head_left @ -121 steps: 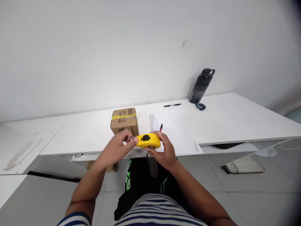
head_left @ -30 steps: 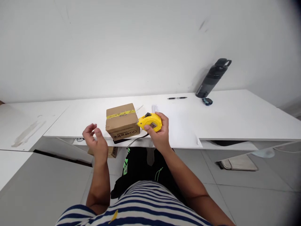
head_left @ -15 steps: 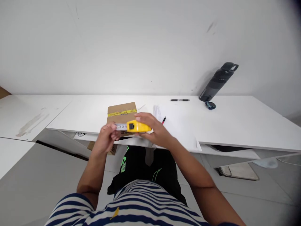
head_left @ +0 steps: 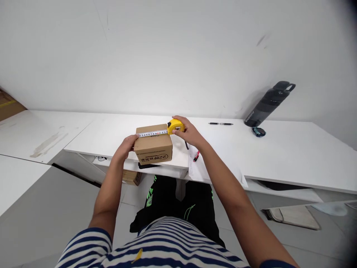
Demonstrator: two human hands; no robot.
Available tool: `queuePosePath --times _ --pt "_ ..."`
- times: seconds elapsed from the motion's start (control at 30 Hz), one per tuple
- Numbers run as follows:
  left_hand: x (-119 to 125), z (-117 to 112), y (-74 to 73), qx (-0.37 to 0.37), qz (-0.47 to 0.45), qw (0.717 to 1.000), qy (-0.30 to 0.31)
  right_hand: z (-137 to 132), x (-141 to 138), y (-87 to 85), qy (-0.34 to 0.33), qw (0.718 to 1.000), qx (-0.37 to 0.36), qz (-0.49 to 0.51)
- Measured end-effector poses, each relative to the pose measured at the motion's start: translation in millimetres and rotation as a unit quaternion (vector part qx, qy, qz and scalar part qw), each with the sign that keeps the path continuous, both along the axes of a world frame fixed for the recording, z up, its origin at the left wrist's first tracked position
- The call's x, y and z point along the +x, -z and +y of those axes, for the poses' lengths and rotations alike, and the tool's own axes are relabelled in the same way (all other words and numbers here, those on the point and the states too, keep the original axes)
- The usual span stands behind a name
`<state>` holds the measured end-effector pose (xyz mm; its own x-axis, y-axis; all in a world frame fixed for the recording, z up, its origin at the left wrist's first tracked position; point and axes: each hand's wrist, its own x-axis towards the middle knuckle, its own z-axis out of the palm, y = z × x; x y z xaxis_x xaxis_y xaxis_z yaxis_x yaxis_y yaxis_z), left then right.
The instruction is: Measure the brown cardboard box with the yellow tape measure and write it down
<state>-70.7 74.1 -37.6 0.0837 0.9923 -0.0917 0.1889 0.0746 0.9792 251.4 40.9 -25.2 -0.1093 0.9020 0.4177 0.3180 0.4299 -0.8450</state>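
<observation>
A cardboard box (head_left: 153, 147) with dark printing on its front stands near the desk's front edge. Across its top lies the white, numbered blade (head_left: 153, 133) of a tape measure, pulled out from left to right. My right hand (head_left: 187, 131) is closed around the yellow tape measure case (head_left: 175, 127), at the box's top right edge. At the left edge of the box, the fingers of my left hand (head_left: 127, 146) pinch the blade's end, which they partly hide. A black strap hangs below the case.
On the white desk (head_left: 281, 149) lie white paper (head_left: 205, 172), a red and black pen (head_left: 196, 156), a black pen (head_left: 220, 123) and a small dark round object (head_left: 259, 131). A dark bottle (head_left: 269, 104) stands by the wall. Another box (head_left: 131, 177) sits below the desk.
The tape measure has moved down onto the box top, with more blade drawn out. My hands are farther apart, the right one moved rightward and away from me.
</observation>
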Motion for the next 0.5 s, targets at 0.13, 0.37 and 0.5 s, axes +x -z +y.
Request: queuePosePath --times 0.13,0.37,0.5 --pt "0 3 5.0 -0.031 0.001 0.999 0.017 -3 -3 1.1 -0.007 1.000 -0.004 0.002" --pt "-4 2 8.8 -0.022 -0.038 0.999 0.026 -13 0 4.3 0.001 1.000 0.013 -0.008" --pt "-2 -3 11.3 0.004 -0.049 0.998 0.035 -23 -1 -0.5 0.023 0.999 0.037 -0.029"
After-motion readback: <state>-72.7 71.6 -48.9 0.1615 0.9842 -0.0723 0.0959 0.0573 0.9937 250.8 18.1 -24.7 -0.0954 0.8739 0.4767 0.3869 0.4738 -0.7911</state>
